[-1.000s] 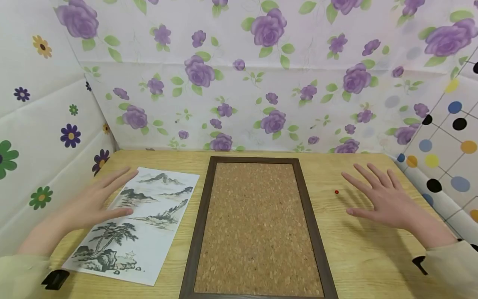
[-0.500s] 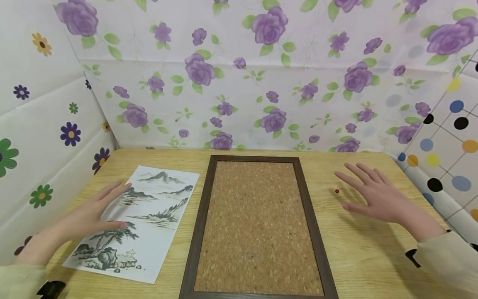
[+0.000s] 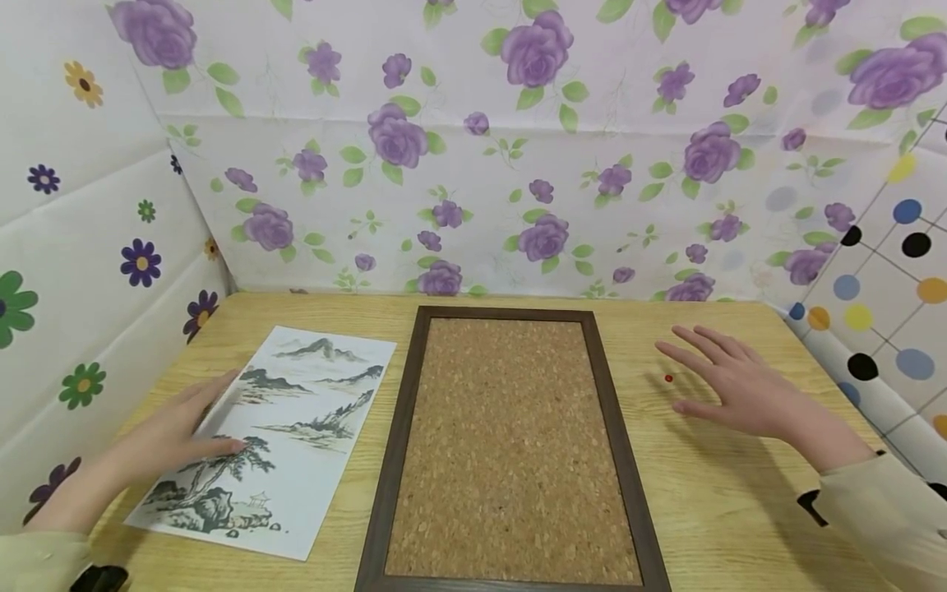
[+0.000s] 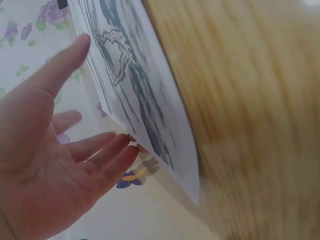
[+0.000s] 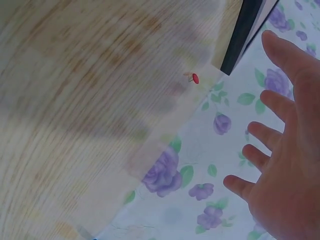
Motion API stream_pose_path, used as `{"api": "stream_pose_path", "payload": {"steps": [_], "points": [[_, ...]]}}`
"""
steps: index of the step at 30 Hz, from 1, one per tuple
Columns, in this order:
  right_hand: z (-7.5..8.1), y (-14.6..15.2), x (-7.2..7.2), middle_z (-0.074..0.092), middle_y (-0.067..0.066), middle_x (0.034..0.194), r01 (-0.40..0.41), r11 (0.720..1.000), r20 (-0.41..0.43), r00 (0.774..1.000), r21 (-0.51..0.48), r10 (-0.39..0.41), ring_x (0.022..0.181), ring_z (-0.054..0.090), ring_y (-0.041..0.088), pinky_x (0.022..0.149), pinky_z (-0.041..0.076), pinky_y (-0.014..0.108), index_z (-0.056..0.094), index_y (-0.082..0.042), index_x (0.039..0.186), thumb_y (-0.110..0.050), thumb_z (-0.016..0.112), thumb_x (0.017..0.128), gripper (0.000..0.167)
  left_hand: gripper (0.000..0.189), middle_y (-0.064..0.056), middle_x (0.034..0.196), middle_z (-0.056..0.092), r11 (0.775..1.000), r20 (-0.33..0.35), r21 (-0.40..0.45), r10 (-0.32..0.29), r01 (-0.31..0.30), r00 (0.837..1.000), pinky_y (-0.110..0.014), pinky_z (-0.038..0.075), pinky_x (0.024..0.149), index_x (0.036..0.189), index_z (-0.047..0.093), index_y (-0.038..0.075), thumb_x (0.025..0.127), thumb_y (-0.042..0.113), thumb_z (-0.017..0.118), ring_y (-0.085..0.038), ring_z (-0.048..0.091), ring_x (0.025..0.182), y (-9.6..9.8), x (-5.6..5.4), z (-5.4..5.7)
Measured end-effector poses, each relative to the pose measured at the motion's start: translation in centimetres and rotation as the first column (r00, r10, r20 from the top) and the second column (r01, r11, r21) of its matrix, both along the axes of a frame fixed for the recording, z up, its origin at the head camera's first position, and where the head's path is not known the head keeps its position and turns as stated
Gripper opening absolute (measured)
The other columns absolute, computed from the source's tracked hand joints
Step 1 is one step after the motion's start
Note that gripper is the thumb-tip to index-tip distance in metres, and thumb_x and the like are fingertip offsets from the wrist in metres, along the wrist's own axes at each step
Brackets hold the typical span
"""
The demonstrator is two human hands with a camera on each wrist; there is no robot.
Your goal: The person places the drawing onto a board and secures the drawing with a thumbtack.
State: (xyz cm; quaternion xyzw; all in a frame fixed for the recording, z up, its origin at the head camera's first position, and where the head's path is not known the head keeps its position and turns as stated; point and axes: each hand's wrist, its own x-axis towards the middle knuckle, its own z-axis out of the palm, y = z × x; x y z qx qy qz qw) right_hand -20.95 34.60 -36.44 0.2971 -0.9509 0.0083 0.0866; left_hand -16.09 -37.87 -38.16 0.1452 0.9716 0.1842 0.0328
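Note:
At the left lies a white sheet of paper (image 3: 292, 419) with an ink landscape of mountains, trees and rocks. My left hand (image 3: 166, 436) is at the sheet's left edge, thumb over the painting. In the left wrist view, the fingertips (image 4: 131, 150) are right at the paper's edge while the thumb stands apart above it. A cork board (image 3: 510, 452) in a dark brown frame lies flat in the middle. To its right is a small red thumbtack (image 3: 669, 378), its pin showing in the right wrist view. My right hand (image 3: 750, 399) hovers just right of it, fingers spread and holding nothing.
The wooden table (image 3: 703, 526) is walled at the back by a purple-flowered cloth (image 3: 473, 205). Daisy-patterned cloth (image 3: 81, 271) borders the left side, and dotted cloth (image 3: 888, 329) the right.
My left hand has come down and back from above the sheet to its left edge. My right hand has moved slightly left, closer to the thumbtack, and lower.

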Motion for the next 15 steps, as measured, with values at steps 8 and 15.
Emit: {"api": "stream_pose_path", "payload": {"steps": [8, 15], "points": [[-0.58, -0.14, -0.40, 0.028, 0.013, 0.161, -0.021, 1.000, 0.019, 1.000, 0.009, 0.020, 0.142, 0.031, 0.043, 0.107, 0.033, 0.066, 0.031, -0.025, 0.156, -0.044, 0.071, 0.088, 0.081, 0.102, -0.045, 0.137, 0.041, 0.998, 0.017, -0.048, 0.047, -0.046, 0.999, -0.071, 0.045, 0.093, 0.148, 0.026, -0.014, 0.081, 0.041, 0.079, -0.061, 0.049, 0.116, -0.16, 0.05, -0.11], [-0.92, -0.22, -0.70, 0.030, 0.013, 0.160, -0.072, 0.997, -0.009, 0.997, 0.008, 0.072, 0.139, 0.034, 0.042, 0.104, 0.037, 0.065, 0.034, -0.023, 0.155, -0.039, 0.073, 0.088, 0.079, 0.098, -0.043, 0.118, 0.053, 0.991, 0.052, -0.077, 0.116, -0.111, 0.992, -0.062, 0.052, 0.084, 0.136, 0.039, -0.023, 0.077, 0.042, 0.081, -0.051, 0.058, 0.102, 0.00, -0.47, 0.31]]}}
